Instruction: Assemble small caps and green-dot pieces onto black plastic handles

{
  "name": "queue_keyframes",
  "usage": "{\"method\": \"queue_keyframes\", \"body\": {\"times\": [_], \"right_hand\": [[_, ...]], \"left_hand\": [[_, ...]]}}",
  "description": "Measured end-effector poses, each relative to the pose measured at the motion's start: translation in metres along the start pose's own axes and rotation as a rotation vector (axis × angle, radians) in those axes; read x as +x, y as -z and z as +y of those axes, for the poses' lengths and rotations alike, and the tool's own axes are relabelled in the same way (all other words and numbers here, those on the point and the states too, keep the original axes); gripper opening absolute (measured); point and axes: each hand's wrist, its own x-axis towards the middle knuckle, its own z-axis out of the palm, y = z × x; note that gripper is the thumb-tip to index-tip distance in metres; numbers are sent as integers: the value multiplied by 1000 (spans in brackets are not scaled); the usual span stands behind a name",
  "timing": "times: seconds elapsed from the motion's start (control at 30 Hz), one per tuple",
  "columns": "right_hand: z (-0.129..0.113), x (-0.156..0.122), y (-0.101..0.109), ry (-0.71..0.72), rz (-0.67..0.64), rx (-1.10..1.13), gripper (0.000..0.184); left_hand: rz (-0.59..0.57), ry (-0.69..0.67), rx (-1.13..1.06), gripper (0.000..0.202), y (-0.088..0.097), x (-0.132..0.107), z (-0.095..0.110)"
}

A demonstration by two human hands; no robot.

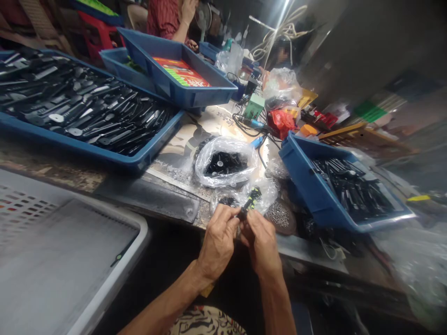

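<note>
My left hand (218,242) and my right hand (261,244) meet above the front edge of the workbench. Between their fingers they pinch a small black plastic part with yellow-green bands (253,199), partly hidden by my fingertips. Just beyond my hands lies a clear plastic bag (260,195) holding some dark pieces. A second clear bag (223,164), full of black parts, sits farther up the bench. Neither hand touches either bag.
A large blue tray (87,148) of black plastic pieces lies to the left, and a smaller one (307,186) to the right. A grey crate (115,246) fills the lower left. Farther back are a blue-handled soldering iron (256,123), tangled cables and a seated person (164,21).
</note>
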Motion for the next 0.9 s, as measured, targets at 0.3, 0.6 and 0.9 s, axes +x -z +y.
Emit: {"method": "queue_keyframes", "body": {"times": [0.3,0.6,0.9], "right_hand": [[6,-7,5,177,-48,-324,25],[11,-12,12,63,-18,-102,23],[9,-9,17,108,-11,-220,24]], "left_hand": [[-77,281,-210,18,6,-6,8],[-102,126,-122,20,-2,-9,10],[-122,174,-111,19,-7,-10,3]]}}
